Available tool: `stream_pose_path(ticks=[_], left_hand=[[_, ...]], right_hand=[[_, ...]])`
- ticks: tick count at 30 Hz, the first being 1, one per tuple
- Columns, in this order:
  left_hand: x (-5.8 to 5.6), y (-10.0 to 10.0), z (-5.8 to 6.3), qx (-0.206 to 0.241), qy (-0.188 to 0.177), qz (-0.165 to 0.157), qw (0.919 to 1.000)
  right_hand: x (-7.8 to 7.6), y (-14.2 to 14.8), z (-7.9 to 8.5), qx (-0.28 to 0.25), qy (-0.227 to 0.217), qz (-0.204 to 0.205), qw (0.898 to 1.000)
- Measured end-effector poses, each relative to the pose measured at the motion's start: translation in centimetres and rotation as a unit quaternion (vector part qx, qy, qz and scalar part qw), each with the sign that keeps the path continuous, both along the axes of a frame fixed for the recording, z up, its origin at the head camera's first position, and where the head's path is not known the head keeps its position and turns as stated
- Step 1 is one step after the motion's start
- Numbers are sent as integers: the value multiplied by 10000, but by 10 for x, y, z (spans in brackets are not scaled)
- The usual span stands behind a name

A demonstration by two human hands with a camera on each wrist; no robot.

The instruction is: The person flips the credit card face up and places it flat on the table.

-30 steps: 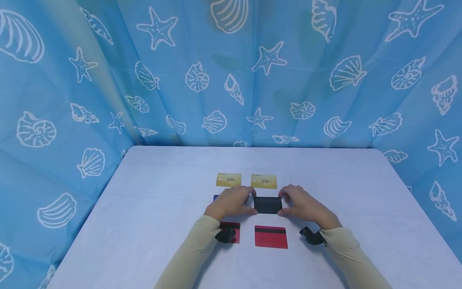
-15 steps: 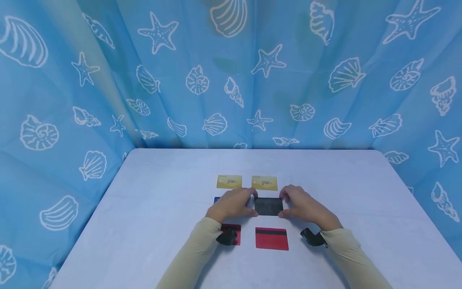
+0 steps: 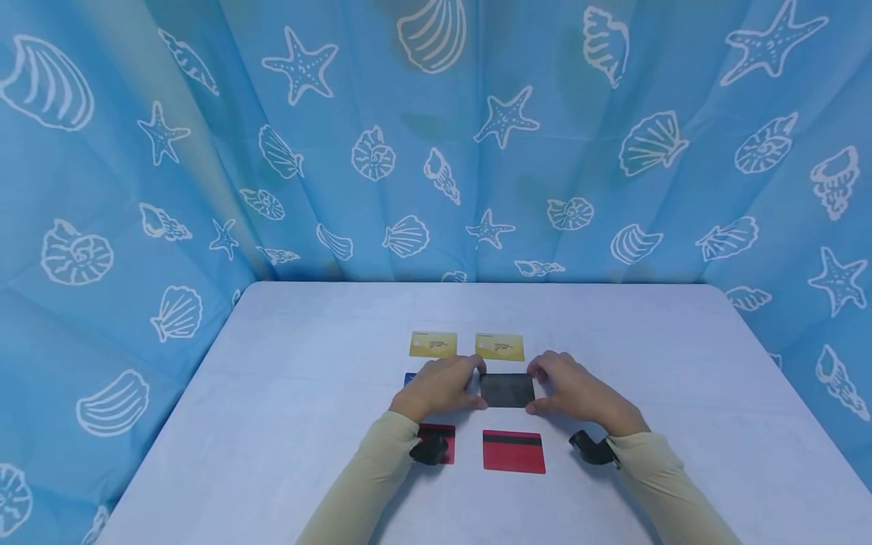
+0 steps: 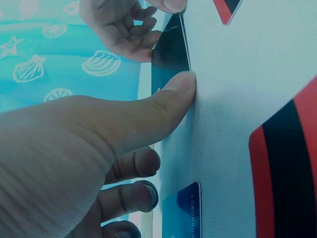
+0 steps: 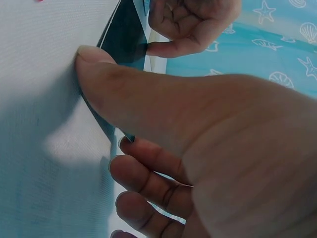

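Head | left hand [image 3: 439, 386], right hand [image 3: 575, 386]: both pinch dark card [image 3: 507, 390] | looks greyer than a second ago

A blue curtain [image 3: 518, 174] hangs behind the white table [image 3: 286, 363].

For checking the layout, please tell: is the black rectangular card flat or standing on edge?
The black card is flat or nearly so: its broad face shows upward between left hand and right hand.

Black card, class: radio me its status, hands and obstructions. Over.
Left hand, right hand: gripping opposite ends. Black card: held between them, nothing visible on top. Blue card: part hidden by left hand.
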State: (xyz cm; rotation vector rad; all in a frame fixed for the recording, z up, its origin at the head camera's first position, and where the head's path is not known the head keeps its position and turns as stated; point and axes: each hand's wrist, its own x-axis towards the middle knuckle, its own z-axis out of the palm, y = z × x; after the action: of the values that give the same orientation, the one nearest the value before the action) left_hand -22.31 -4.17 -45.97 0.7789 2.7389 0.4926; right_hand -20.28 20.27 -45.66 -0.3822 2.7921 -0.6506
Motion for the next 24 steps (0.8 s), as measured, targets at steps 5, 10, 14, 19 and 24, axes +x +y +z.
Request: stream_pose_path(ticks=[5,10,14,19,24], left_hand=[[0,1,0,-39,31,-43,10000],[0,1,0,-44,-9,-5,10000],[-1,1,0,-48,-82,9,10000],[-4,1,1,-61,-163,9,9998],[-4,0,2,-87,-218,-2,9997]], right_hand=[[0,1,0,6,-33,48,10000],[1,1,3,41,-72,76,9999],[-1,1,5,56,-127,37,9999],[-3,2,7,44,-154,-32,9999],[-2,1,11,-75,-243,-103,9996]])
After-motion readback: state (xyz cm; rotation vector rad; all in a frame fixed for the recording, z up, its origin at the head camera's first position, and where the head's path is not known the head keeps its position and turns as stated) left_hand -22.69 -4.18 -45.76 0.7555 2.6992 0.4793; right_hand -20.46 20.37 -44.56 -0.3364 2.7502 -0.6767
